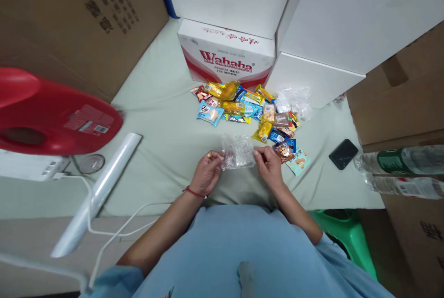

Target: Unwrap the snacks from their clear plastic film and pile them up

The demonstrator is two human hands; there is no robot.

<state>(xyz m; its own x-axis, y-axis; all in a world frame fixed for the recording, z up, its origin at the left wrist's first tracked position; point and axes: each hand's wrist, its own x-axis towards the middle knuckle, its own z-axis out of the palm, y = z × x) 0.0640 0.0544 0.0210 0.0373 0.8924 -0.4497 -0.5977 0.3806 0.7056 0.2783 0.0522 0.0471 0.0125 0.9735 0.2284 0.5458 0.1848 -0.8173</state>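
Observation:
A clear plastic bag [238, 152] is stretched between my two hands, low over the table near its front edge. My left hand [209, 168], with a ring and a red wrist cord, pinches the bag's left side. My right hand [268, 166] pinches its right edge between thumb and fingers. Just beyond the bag lies a loose heap of small wrapped snacks [233, 107] in yellow, blue and red. A mint-green snack packet [299, 161] lies right of my right hand. Crumpled clear plastic bags [294, 102] rest at the heap's right end.
Behind the heap stands a white and red Wahaha water carton [229, 59], with white boxes [326, 6] around it. A red jug [58, 113], a shiny roll [100, 191] and white cables [118, 233] are left. A black phone [343, 154] and plastic bottles [405, 160] lie right.

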